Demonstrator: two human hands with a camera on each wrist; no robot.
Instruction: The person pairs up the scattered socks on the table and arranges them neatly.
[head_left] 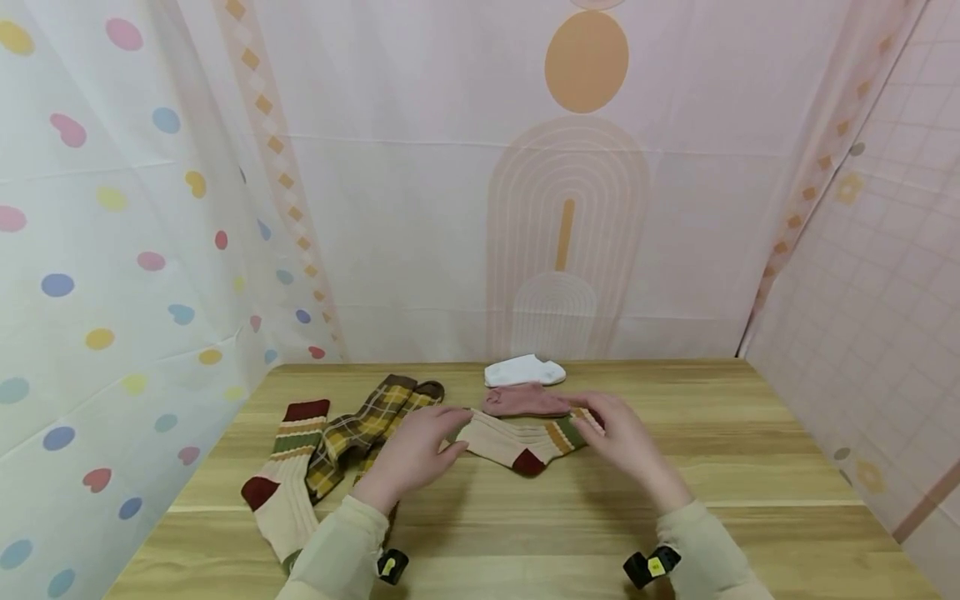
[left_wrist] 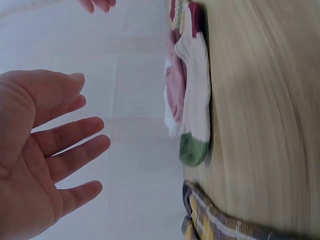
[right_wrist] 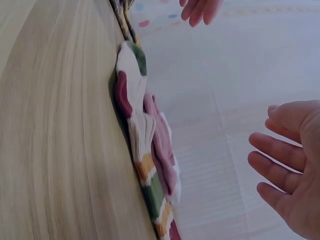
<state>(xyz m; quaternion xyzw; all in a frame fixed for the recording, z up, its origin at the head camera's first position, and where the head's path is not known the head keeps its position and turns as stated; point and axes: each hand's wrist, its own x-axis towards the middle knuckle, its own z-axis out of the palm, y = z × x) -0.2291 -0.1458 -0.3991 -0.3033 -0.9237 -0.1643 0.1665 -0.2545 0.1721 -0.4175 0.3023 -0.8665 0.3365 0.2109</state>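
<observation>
A cream sock (head_left: pixel 495 439) with a maroon heel, green toe and striped cuff lies flat across the middle of the table. My left hand (head_left: pixel 420 450) hovers above its toe end, fingers spread and relaxed, holding nothing. Over the striped cuff is my right hand (head_left: pixel 621 437), likewise empty with loosely extended fingers. Both wrist views show a gap between the palms and the socks. Just behind the cream sock lies a pink ankle sock (head_left: pixel 525 400), and behind that a white ankle sock (head_left: pixel 523 370). In the left wrist view the green toe (left_wrist: pixel 194 150) shows clearly.
To the left lie yellow-and-brown plaid socks (head_left: pixel 367 421), partly behind my left hand. A second cream striped sock (head_left: pixel 288 487) lies at the far left, its lower end overlapped by my sleeve. The wooden table (head_left: pixel 750 467) meets patterned curtains (head_left: pixel 405 250) at the back.
</observation>
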